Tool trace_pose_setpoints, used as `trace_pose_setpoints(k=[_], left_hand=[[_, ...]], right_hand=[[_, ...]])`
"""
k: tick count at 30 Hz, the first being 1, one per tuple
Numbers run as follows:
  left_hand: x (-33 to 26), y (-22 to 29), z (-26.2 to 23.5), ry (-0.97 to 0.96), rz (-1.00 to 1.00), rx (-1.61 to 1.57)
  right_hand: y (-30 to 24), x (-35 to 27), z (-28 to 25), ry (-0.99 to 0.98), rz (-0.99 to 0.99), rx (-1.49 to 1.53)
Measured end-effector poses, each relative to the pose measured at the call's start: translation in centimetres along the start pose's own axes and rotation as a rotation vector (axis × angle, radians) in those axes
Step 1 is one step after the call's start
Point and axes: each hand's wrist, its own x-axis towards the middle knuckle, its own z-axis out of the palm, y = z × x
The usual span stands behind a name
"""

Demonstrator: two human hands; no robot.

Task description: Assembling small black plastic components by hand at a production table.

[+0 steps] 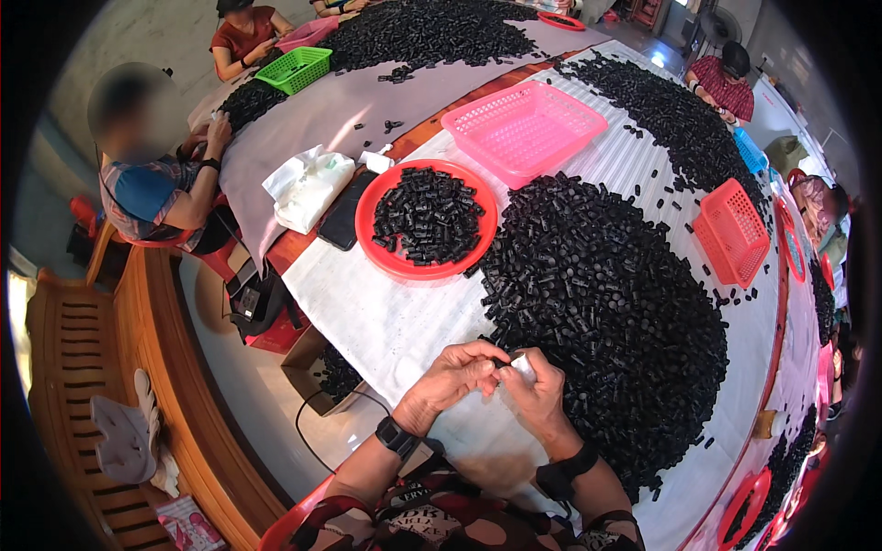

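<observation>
White-sheeted table is carrying a big heap of black caps while left hand and right hand are meeting at its near edge, fingertips pinching a small white piece, seemingly light, rigid, best gripped by its sides.

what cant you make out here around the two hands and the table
- Head view: what the left hand pinches; its own fingers cover it.
- The small white piece in the right hand: mostly wrapped by fingers, too small to identify.
- Single black parts in the big pile: too small for detail.
- The table right edge: cut off by the fisheye rim.
</observation>
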Motion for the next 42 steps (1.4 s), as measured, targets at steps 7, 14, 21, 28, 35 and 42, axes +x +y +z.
trace_pose_setpoints(k=[7,14,21,28,35,42], left_hand=[[0.1,0.4,0.6,0.105,-0.005,-0.013],[0.2,0.2,0.3,0.093,0.017,-0.078],[0.2,0.3,0.6,0.1,0.005,-0.073],[0.2,0.1,0.1,0.047,-0.011,-0.132],[0.2,0.2,0.2,0.041,-0.012,-0.139],[0.1,0.1,0.2,0.045,-0.006,-0.148]], right_hand=[[1.2,-0.3,-0.4,0.008,0.033,0.092],[0.0,-0.1,-0.4,-0.07,0.017,-0.049],[-0.2,0.0,0.0,-0.047,-0.09,-0.16],[0.2,-0.1,0.4,-0.006,-0.106,-0.188],[0.2,-0.1,0.3,-0.016,-0.084,-0.2],[0.0,0.0,0.3,-0.02,-0.085,-0.221]])
